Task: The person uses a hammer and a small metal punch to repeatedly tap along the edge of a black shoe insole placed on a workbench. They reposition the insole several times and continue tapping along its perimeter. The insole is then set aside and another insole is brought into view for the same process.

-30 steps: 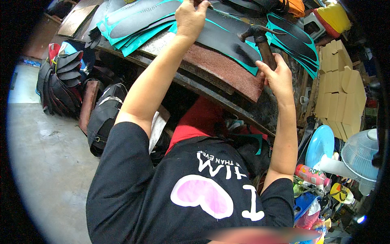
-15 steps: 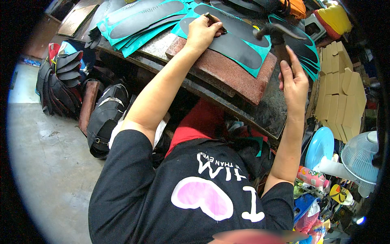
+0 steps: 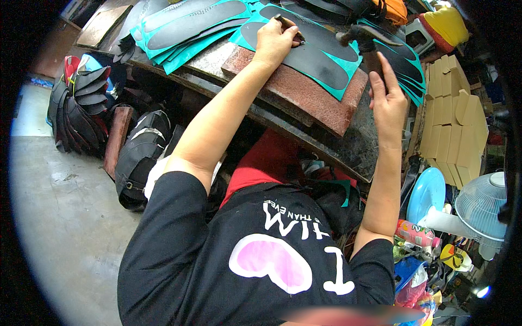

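Note:
My left hand (image 3: pixel 277 42) is closed round a short dark punch (image 3: pixel 279 18), whose lower part is mostly hidden by the fingers. It rests on a teal sheet (image 3: pixel 338 93) bearing black sole-shaped pieces (image 3: pixel 315 64). Under the sheet lies a reddish stone slab (image 3: pixel 337 114). To the right, my right hand (image 3: pixel 388 103) grips a claw hammer (image 3: pixel 363 38) by its handle, the head raised beside the sheet's right end.
More teal sheets with black soles lie stacked left (image 3: pixel 190 35) and right (image 3: pixel 410 76) on the worktable (image 3: pixel 359 149). Cardboard boxes (image 3: pixel 451 125) and a fan (image 3: pixel 481 209) stand at right. Bundled black pieces (image 3: pixel 81 108) sit on the floor at left.
The hammer has shifted slightly left and up with my right hand. My left hand stays almost in place with the punch, turned a little.

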The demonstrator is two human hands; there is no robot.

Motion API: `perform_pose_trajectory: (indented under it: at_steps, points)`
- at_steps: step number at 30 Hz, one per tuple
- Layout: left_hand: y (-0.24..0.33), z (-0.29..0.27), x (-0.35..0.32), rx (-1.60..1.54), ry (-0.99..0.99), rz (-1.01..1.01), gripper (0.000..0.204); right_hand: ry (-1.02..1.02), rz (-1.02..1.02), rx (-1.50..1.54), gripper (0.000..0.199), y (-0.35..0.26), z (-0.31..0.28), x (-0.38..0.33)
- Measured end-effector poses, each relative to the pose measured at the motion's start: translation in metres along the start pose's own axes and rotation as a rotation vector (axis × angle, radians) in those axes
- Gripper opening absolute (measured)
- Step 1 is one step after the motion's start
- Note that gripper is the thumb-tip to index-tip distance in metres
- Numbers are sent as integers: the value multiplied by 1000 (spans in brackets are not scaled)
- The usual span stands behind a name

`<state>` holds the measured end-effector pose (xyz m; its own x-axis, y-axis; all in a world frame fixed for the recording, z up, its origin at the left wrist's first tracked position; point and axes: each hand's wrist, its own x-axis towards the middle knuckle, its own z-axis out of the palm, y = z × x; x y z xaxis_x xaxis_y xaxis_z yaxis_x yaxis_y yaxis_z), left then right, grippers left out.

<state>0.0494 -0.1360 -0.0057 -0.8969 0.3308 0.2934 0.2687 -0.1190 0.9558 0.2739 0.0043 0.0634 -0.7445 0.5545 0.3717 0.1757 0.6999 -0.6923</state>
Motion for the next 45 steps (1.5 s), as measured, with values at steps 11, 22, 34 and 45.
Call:
perform_pose_trajectory:
  at_steps: [11, 22, 34, 45]
  points:
    - [10, 16, -16, 790, -169, 659, 13, 91, -385, -146, 42, -27, 11, -6]
    - [5, 10, -10, 492, -96, 376, 18, 188, -301, 207, 42, -25, -16, -11]
    - [6, 15, -11, 180, -100, 135, 15, 107, -92, -11, 40, -14, -22, -10]
    - [7, 29, -20, 504, 23, 539, 10, 82, -98, -78, 41, 7, -7, -15]
